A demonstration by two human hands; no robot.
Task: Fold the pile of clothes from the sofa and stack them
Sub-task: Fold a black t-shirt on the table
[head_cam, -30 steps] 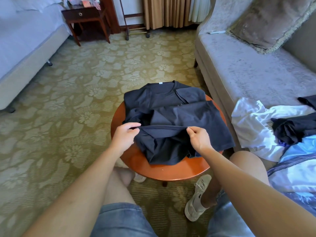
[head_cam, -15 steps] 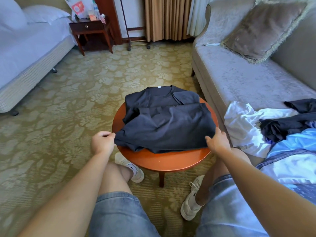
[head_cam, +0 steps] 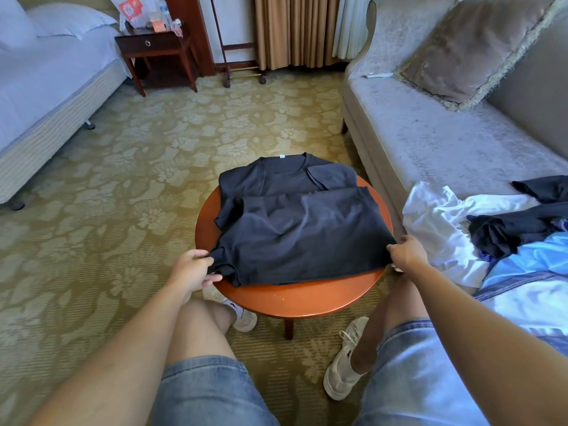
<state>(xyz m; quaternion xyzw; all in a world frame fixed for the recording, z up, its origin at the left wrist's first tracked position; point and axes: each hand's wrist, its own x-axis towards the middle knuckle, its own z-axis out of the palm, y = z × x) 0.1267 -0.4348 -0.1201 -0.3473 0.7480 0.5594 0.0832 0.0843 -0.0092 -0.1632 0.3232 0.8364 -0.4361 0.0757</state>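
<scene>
A dark navy T-shirt [head_cam: 301,232] lies on the round wooden table [head_cam: 295,299], its lower half folded up over the chest and its collar at the far side. My left hand [head_cam: 192,269] pinches the near left corner of the fold. My right hand [head_cam: 405,253] grips the near right corner at the table's edge. To my right on the grey sofa [head_cam: 430,142] lies the unfolded pile: a white garment [head_cam: 436,222], a dark garment [head_cam: 507,229] and a light blue one [head_cam: 528,256].
A tasselled cushion [head_cam: 473,47] leans at the sofa's back. A bed [head_cam: 46,87] stands at the left, with a dark nightstand [head_cam: 153,47] beside it. Patterned carpet [head_cam: 138,179] covers the floor. My knees and white shoes are under the table's near edge.
My hands moved apart from the middle of the shirt to its near corners, pulling the folded lower half flat and smooth over the table.
</scene>
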